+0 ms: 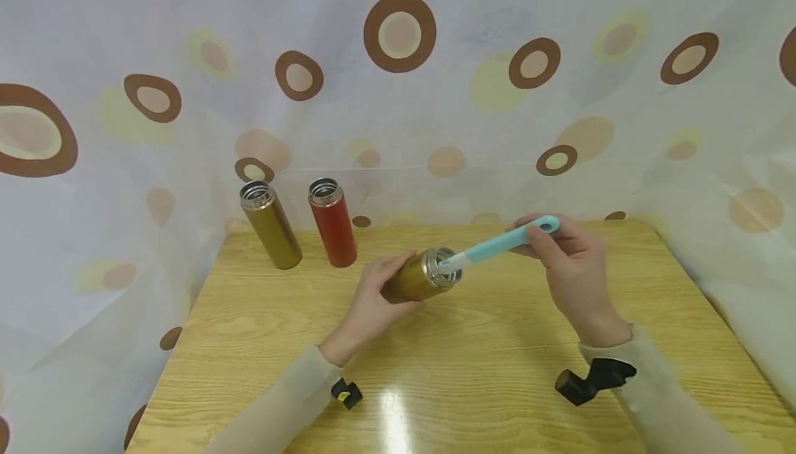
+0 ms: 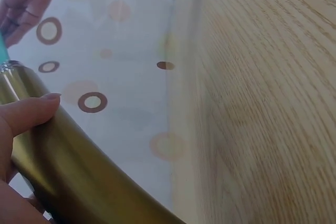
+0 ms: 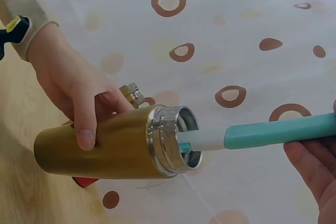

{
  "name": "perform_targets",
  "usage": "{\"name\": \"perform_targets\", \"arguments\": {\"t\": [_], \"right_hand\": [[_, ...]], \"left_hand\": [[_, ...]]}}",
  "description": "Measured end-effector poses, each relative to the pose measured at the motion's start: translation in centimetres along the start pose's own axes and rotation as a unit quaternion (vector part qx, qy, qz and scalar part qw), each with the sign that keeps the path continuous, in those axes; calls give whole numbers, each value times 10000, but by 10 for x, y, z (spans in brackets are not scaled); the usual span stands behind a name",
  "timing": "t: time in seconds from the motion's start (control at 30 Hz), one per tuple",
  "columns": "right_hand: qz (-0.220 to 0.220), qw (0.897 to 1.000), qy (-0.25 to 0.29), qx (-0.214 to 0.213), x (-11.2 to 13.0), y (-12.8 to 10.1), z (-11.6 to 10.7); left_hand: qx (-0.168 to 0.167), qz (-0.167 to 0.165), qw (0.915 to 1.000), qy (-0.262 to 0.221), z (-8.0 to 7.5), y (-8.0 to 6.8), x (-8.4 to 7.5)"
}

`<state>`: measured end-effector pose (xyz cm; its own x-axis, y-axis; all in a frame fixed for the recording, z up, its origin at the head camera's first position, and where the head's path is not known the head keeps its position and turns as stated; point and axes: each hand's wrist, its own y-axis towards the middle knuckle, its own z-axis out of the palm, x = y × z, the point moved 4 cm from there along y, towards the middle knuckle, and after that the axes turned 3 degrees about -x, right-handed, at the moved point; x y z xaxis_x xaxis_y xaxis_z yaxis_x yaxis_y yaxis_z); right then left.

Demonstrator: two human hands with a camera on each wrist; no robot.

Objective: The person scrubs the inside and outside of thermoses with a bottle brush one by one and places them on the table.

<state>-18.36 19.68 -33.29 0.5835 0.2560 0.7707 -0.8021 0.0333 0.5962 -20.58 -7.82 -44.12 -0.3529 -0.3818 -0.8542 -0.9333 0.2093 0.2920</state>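
Note:
My left hand (image 1: 376,298) grips a gold thermos flask (image 1: 412,281) round its body, tilted with its open steel mouth toward the right. The thumb lies along the gold wall in the left wrist view. My right hand (image 1: 575,267) holds the teal handle of a bottle brush (image 1: 504,242) between thumb and fingers. The brush's white neck passes into the flask's mouth, and its head is hidden inside. In the right wrist view the flask (image 3: 105,148) lies nearly level, with the brush (image 3: 278,132) entering from the right.
A second gold flask (image 1: 273,233) and a red flask (image 1: 334,226) stand lidless at the back left of the wooden table (image 1: 472,385). Behind the table hangs a white cloth (image 1: 460,108) with brown circles. Each sleeve carries a black wrist camera (image 1: 591,379).

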Motion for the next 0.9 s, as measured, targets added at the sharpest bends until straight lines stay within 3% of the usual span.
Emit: {"name": "perform_targets", "arguments": {"t": [0.4, 0.6, 0.7, 0.9], "right_hand": [[350, 9957, -718, 466, -21, -13, 12], [349, 9956, -801, 344, -19, -13, 10], [219, 9980, -535, 253, -12, -10, 7], [-243, 9984, 488, 156, 5, 1, 0]], "left_hand": [[142, 136, 9998, -56, 5, 0, -7], [171, 54, 9998, -93, 7, 1, -2], [165, -24, 9998, -91, 6, 2, -1], [131, -29, 9999, -100, 2, 1, 1]]}}
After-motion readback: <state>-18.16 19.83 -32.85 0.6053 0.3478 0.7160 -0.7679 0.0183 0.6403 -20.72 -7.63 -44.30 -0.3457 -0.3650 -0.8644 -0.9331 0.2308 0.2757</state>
